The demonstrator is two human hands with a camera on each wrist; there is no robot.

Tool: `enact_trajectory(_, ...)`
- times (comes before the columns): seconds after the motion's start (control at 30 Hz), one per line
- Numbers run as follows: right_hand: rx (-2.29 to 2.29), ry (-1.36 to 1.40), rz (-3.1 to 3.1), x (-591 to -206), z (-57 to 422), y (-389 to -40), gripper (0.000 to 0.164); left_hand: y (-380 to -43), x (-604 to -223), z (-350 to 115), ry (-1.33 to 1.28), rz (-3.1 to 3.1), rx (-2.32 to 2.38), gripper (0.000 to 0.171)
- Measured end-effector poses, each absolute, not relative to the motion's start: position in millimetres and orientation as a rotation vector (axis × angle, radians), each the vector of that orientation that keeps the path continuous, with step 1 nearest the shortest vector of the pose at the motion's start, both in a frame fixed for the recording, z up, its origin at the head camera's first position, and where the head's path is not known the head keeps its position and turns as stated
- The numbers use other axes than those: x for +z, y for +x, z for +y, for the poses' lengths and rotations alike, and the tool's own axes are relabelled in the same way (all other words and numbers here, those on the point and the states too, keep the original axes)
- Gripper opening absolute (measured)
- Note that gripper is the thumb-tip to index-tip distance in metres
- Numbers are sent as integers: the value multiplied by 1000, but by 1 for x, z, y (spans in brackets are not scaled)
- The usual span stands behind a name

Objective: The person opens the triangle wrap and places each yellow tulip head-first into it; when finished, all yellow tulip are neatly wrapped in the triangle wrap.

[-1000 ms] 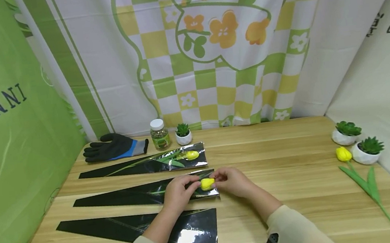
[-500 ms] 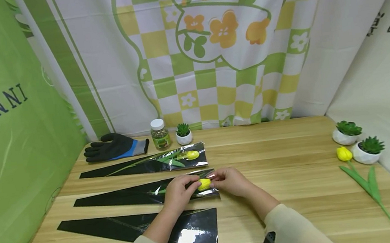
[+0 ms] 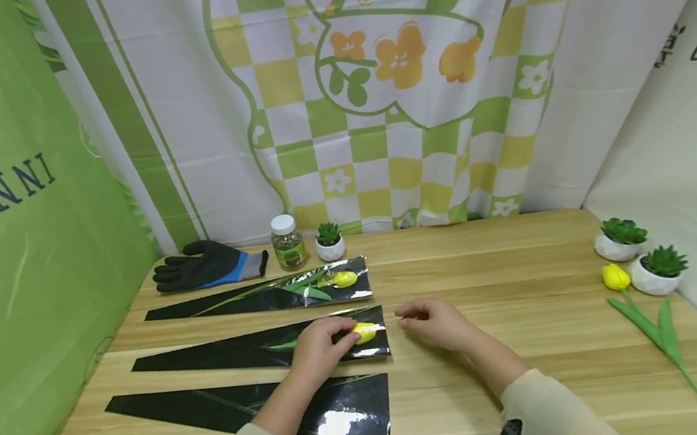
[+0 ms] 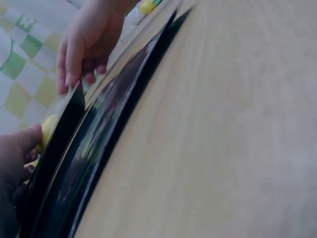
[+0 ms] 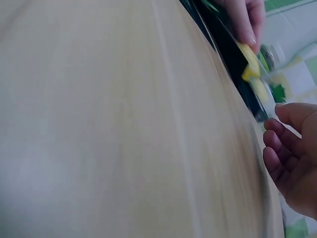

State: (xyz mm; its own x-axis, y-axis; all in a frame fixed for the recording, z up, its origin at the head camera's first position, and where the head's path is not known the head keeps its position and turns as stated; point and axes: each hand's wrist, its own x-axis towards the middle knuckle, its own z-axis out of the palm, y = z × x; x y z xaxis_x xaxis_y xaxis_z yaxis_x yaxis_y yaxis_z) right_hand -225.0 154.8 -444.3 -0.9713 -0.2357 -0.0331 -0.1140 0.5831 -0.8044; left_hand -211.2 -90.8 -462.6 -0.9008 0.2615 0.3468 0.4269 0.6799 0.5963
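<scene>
The middle wrapper (image 3: 227, 352) and the lower wrapper (image 3: 359, 398) are made of glossy black plastic, streaked by glare. The table (image 3: 493, 264) is surfaced in smooth wood grain, the glove (image 3: 205, 264) coated matt black, the curtain (image 3: 388, 117) made of creased cloth.

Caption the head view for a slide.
Left hand pinching a yellow tulip at the middle black wrapper; right hand apart from it, holding nothing.
</scene>
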Motion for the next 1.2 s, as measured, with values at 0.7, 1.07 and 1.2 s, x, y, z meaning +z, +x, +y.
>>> enact_trajectory(0.7,-1024,-136,2918,-408,325,-170,42,-235,-451,-115,-489,-2839,-1020,31)
enact_trajectory(1.07,-847,49,3012,-410,408,-140,46,-242,-450,-118,-450,-2838,-1043,30)
enact_trajectory(1.2,-727,154,2941,-408,433,-132,59,-244,-451,-119,-446,-2829,-1034,30)
